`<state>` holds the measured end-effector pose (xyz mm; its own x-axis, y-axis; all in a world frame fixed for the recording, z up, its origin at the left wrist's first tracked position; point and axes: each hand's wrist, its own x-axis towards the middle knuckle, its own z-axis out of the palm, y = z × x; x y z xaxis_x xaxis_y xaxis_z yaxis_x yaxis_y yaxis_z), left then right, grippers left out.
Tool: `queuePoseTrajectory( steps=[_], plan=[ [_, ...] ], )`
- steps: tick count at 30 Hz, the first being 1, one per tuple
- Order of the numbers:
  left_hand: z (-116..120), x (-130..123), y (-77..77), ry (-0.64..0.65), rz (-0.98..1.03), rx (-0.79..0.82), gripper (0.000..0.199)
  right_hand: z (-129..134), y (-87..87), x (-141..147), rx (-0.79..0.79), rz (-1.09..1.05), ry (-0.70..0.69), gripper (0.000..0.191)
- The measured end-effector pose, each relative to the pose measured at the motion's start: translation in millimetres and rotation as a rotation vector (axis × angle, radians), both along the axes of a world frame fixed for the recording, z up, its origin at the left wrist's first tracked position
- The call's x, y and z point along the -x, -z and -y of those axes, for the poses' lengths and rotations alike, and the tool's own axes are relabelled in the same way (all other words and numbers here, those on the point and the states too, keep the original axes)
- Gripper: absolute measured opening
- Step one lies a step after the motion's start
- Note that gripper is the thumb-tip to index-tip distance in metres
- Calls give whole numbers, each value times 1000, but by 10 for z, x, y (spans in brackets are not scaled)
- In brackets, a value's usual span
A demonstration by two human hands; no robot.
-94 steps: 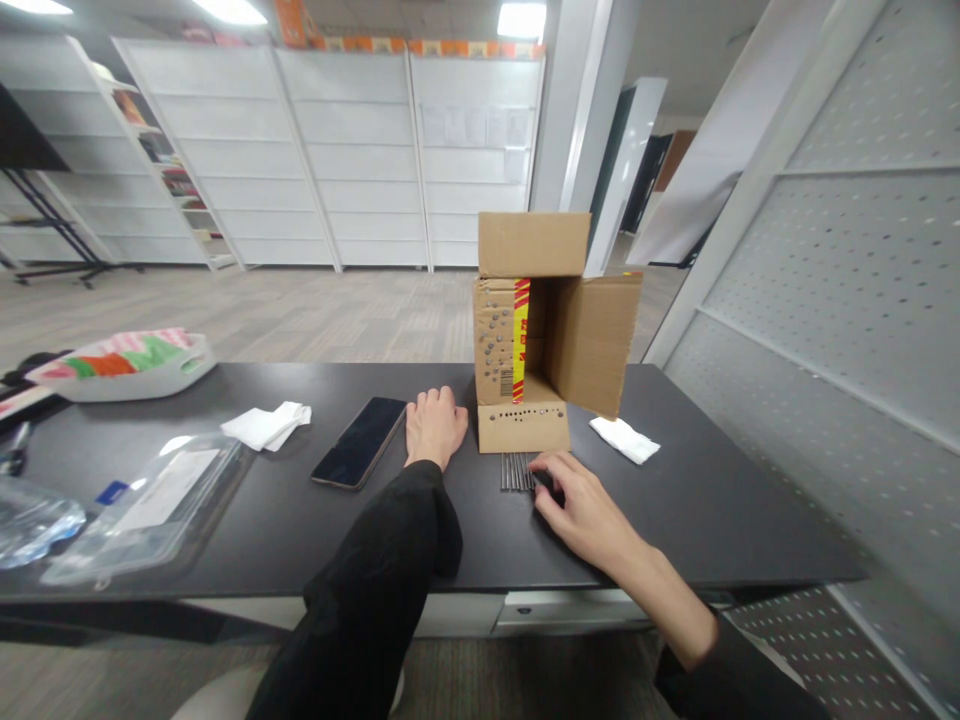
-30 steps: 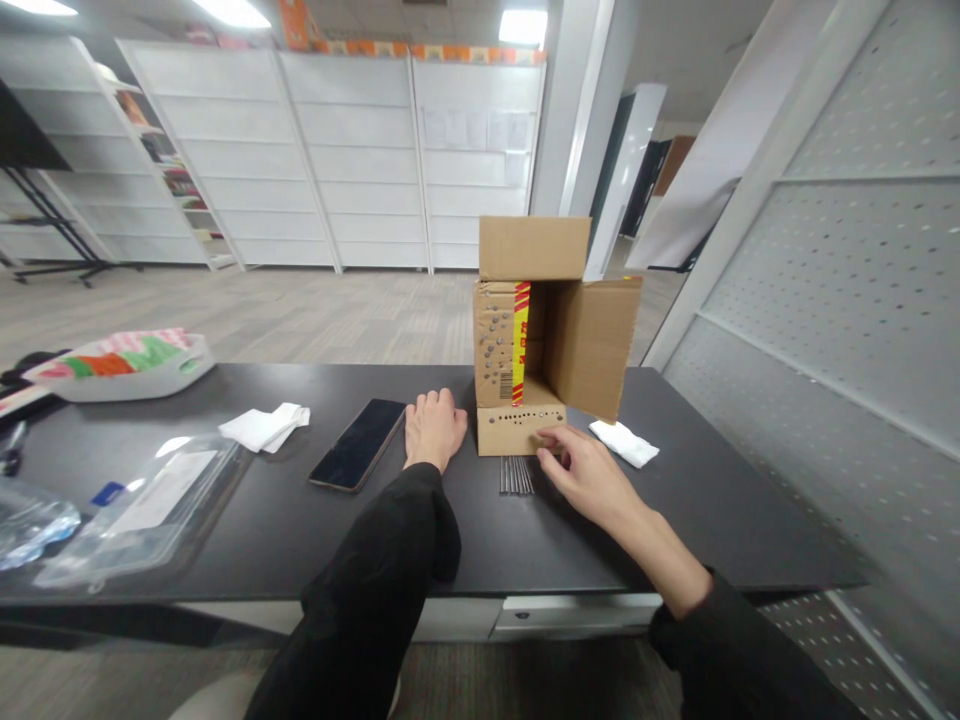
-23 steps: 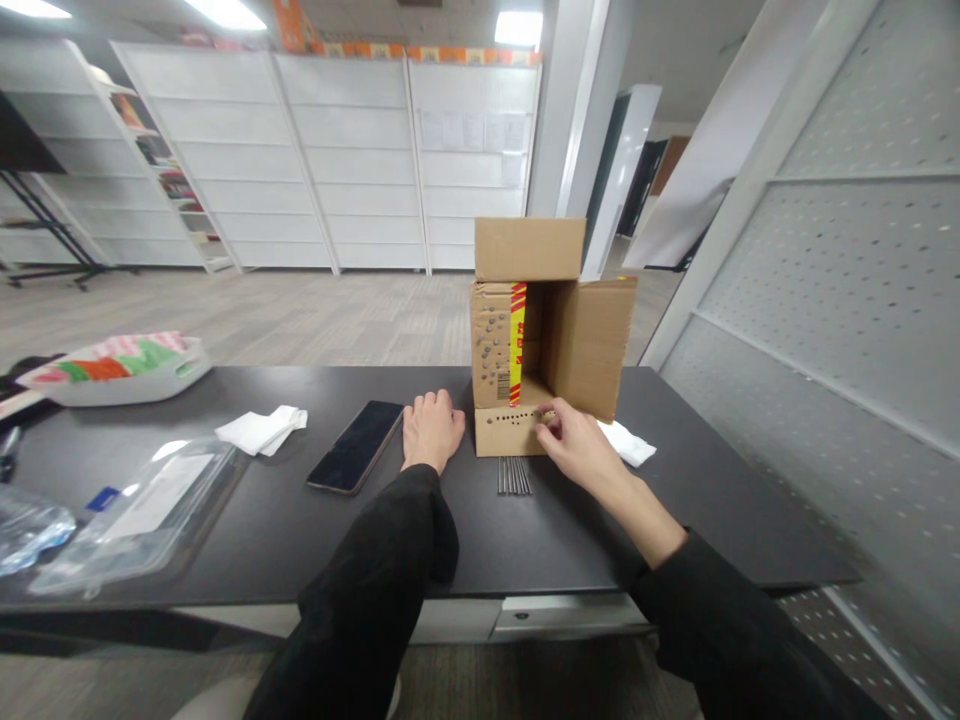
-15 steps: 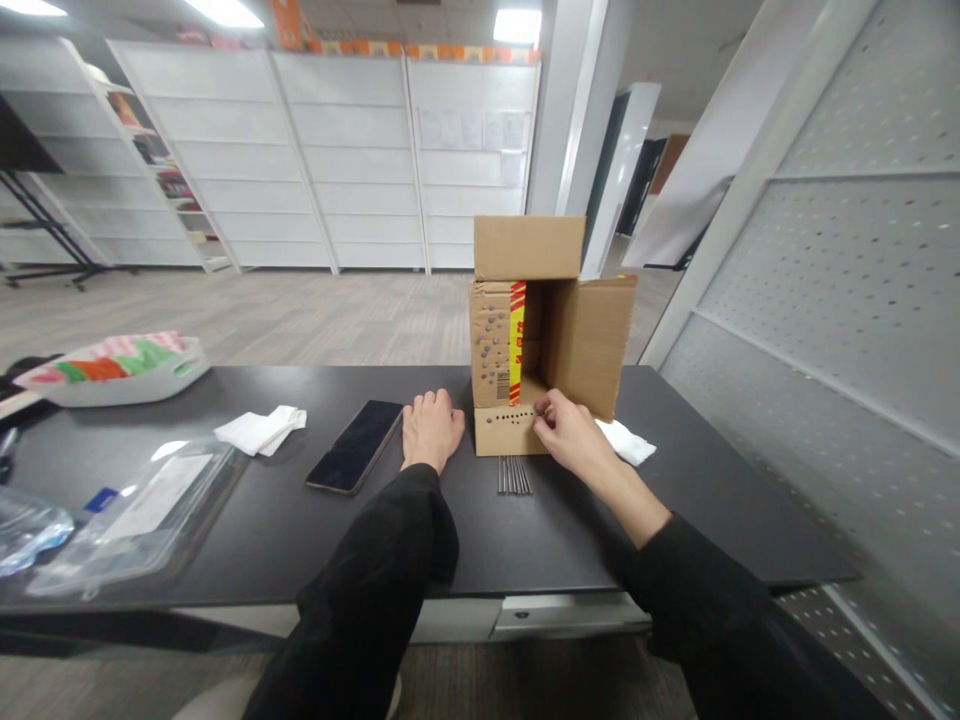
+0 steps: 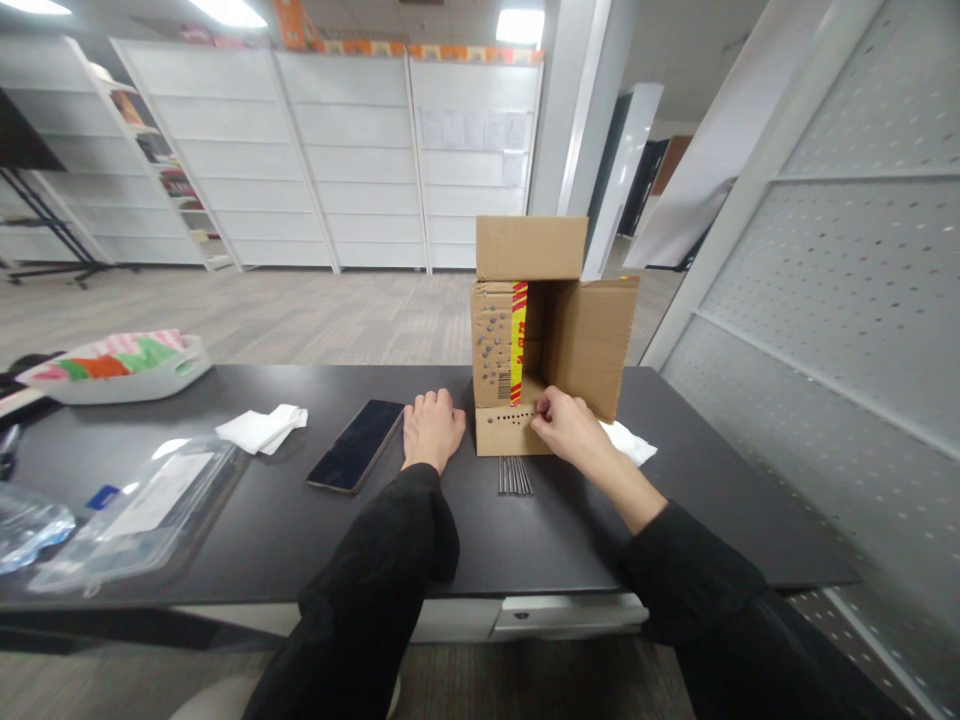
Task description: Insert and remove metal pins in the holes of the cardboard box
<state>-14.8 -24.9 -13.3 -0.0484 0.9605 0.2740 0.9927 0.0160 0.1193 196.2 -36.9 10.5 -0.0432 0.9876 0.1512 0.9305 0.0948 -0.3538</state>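
An open cardboard box (image 5: 506,438) stands on its side on the dark table, its lower front flap hanging down. Small dark holes or nail heads run in a row across that flap; grey round heads dot the left flap beside a red-and-yellow tape strip (image 5: 517,345). My right hand (image 5: 570,425) is at the right part of the lower flap, thumb and fingers pinched together; what they hold is hidden. Below the flap, several metal nails (image 5: 515,477) lie side by side. My left hand (image 5: 433,428) rests on the table left of the box, its fingers curled in.
A phone (image 5: 355,446) lies left of my left hand. Further left are a crumpled tissue (image 5: 262,429), a clear plastic case (image 5: 150,520), a plastic bottle (image 5: 30,530) and a white basket (image 5: 150,378) with colourful cloth. Another tissue (image 5: 634,443) sits behind my right forearm.
My right hand has shifted very slightly at the lower flap. The view has drifted a little. My left hand, the box and the nails stay where they were.
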Motion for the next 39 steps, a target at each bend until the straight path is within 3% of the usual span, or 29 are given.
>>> queuePoseTrajectory(
  steps=[25,39],
  plan=[
    [-4,2,5,-1,28,20,20,-32,-90,89,23,85,51,9],
    [-7,6,19,4,8,-7,19,23,-230,124,36,97,79,14]
  ],
)
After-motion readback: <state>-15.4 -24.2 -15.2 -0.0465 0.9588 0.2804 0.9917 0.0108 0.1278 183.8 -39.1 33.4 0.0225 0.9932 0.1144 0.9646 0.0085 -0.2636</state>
